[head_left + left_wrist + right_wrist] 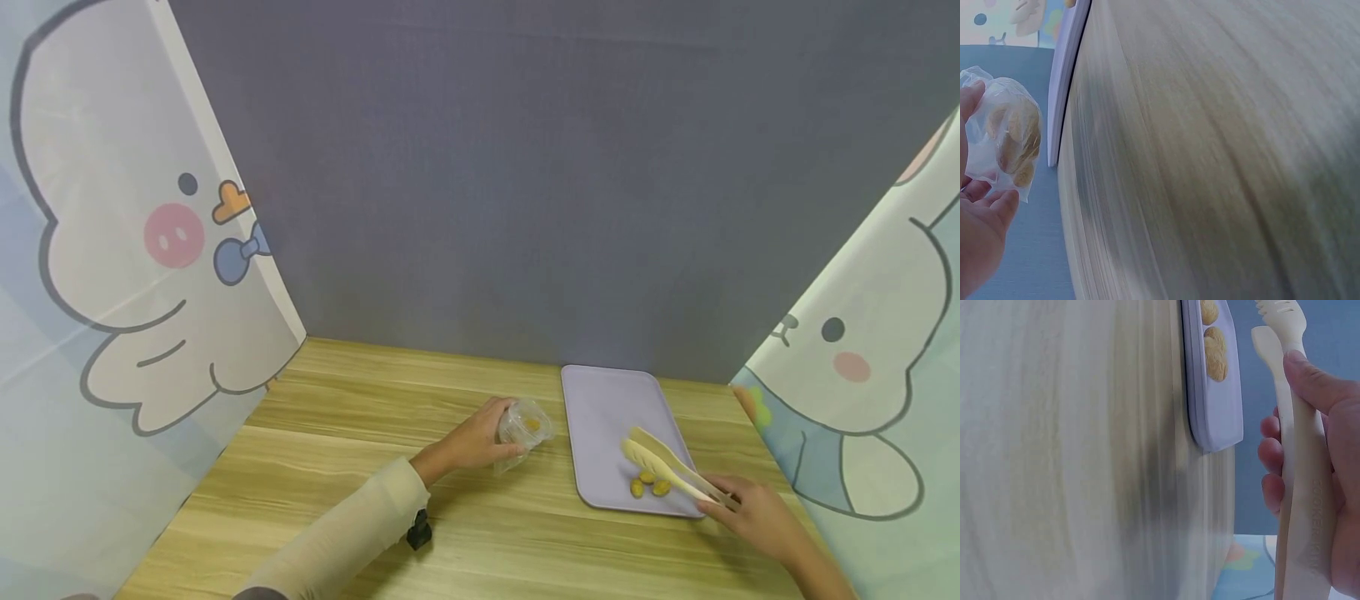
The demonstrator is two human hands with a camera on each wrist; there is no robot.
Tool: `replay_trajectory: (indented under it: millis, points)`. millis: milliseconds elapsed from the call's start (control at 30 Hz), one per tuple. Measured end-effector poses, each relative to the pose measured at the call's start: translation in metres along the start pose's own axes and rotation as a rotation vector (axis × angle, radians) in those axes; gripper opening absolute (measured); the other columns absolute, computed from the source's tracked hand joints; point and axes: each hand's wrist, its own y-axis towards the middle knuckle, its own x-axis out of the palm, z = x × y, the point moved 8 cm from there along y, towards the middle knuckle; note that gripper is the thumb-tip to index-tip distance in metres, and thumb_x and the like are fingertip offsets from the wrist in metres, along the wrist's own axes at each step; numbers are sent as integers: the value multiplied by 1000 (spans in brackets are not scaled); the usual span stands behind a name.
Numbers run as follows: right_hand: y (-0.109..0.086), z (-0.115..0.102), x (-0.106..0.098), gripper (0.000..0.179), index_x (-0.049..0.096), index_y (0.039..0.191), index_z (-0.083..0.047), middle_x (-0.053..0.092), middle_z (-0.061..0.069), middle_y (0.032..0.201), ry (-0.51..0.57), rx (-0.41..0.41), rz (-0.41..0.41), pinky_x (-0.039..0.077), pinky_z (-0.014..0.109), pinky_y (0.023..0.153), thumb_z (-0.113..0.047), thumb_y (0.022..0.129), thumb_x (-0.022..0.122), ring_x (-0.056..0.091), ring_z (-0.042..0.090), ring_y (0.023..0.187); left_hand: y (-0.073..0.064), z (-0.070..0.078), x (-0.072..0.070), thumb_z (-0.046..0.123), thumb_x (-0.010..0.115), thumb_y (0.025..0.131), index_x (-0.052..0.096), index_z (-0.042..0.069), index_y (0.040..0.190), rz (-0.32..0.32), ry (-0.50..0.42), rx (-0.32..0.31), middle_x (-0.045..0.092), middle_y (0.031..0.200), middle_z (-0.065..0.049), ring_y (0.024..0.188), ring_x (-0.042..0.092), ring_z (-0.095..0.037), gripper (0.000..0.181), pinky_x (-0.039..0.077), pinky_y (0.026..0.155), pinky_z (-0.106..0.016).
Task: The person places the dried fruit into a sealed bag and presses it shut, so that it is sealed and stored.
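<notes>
My left hand [483,437] grips a clear plastic bag [522,427] above the table, left of the tray. Several brown, nut-like pieces [1019,137] show through the bag's film in the left wrist view. My right hand [757,515] holds cream-coloured tongs [1302,444], thumb on one arm and fingers curled round the other. The tongs' tips are apart, with nothing between them, over the lilac tray [611,408]. Three small brown pieces [647,477] lie on the tray's near right part, just below the tongs.
A wood-grain table [337,400] carries the tray. Behind it stands a grey panel [487,192], with cartoon-printed sheets [135,250] at both sides. A small black object [419,530] shows under the left forearm.
</notes>
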Motion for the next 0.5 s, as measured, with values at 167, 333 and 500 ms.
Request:
replay_trajectory:
  millis: [167,333,500]
  points:
    - [-11,7,0,38,78,104,-4,76,2,85,16,17,9,43,22,57,-23,73,90,48,-10,72,-1,1,0,44,73,93,37,11,154,-8,-9,-7,50,144,-4,118,57,-15,78,51,101,-37]
    - [-22,17,1,39,77,105,-2,69,-10,78,15,79,-8,39,22,55,-24,75,89,43,-9,68,-1,-1,0,45,72,93,36,11,155,-9,-1,-7,49,146,-5,118,57,-16,79,51,101,-37]
    - [-29,21,0,40,76,106,-1,49,-24,68,31,54,6,33,20,50,-21,74,90,37,-9,60,-1,-3,0,45,72,93,36,10,155,-3,11,-10,49,146,-6,118,57,-17,80,51,100,-36]
